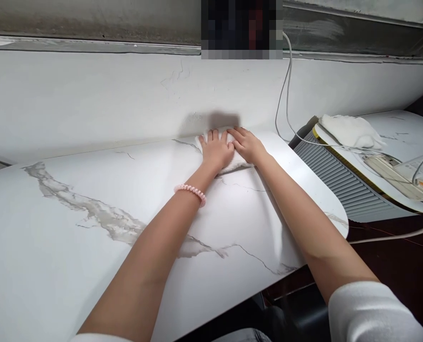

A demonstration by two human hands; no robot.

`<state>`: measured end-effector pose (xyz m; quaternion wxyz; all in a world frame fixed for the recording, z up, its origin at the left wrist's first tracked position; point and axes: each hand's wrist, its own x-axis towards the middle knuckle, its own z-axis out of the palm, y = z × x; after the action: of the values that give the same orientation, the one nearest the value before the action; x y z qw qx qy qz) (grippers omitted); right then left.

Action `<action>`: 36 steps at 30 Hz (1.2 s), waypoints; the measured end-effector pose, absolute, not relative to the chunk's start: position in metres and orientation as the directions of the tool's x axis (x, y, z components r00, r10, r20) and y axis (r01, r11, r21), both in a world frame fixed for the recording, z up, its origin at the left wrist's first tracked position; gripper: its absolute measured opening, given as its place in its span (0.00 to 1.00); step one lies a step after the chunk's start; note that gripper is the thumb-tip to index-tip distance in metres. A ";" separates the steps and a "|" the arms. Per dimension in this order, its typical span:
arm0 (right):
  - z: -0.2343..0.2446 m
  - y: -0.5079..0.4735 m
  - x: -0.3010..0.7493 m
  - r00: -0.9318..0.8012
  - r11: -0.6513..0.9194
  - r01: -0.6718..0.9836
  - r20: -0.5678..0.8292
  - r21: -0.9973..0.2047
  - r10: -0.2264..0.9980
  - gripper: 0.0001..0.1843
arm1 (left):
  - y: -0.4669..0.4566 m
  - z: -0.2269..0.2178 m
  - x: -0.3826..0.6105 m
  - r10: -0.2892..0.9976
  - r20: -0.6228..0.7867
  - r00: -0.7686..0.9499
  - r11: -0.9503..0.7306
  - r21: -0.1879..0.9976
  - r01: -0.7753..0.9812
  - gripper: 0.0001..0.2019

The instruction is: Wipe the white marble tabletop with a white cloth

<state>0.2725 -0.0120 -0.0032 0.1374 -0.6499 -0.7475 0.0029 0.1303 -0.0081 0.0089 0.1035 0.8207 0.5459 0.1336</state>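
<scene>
Both my arms reach across a white marble-patterned tabletop [72, 247] to its far edge by the wall. My left hand [216, 149] lies flat, fingers stretched out, on a white cloth [237, 164]. My right hand [247, 144] rests beside it on the same cloth, fingers extended and touching the left hand's fingers. Most of the cloth is hidden under the hands. A pink coiled band [191, 191] sits on my left wrist.
To the right stands a grey ribbed appliance [336, 180] with a second marble surface [407, 128] holding a crumpled white cloth [350, 130] and a power strip [397, 176]. White cables [286, 85] run up the wall. Dark floor shows at lower right.
</scene>
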 end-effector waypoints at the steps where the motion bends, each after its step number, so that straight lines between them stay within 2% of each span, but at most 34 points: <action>1: -0.003 -0.011 0.270 -0.119 0.156 0.972 0.203 -0.178 0.972 0.31 | -0.006 0.009 0.129 0.923 0.109 0.368 -0.383 0.315 0.868 0.29; 11: -0.001 -0.067 0.250 -0.136 0.146 0.984 0.097 -0.106 0.986 0.32 | -0.057 0.009 0.107 0.928 0.050 0.370 -0.367 0.309 0.877 0.30; 17: -0.015 -0.151 0.233 -0.178 0.210 0.967 0.209 -0.143 0.962 0.31 | -0.138 0.010 0.079 0.904 0.026 0.427 -0.416 0.288 0.863 0.29; 22: -0.021 -0.226 0.207 -0.140 0.194 0.964 0.270 -0.185 0.953 0.32 | -0.201 0.011 0.053 0.876 0.004 0.483 -0.467 0.256 0.846 0.29; 28: -0.018 -0.275 0.177 -0.124 0.173 0.971 0.269 -0.168 0.955 0.32 | -0.245 0.010 0.027 0.865 0.027 0.500 -0.493 0.229 0.840 0.29; 36: -0.014 -0.280 0.168 -0.119 0.158 0.975 0.235 -0.156 0.965 0.33 | -0.254 0.011 0.019 0.868 0.028 0.496 -0.490 0.214 0.845 0.28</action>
<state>0.1685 -0.2802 -0.0144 0.1413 -0.6486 -0.7477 -0.0182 0.0189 -0.2537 0.0110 0.0864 0.8606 0.4975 0.0660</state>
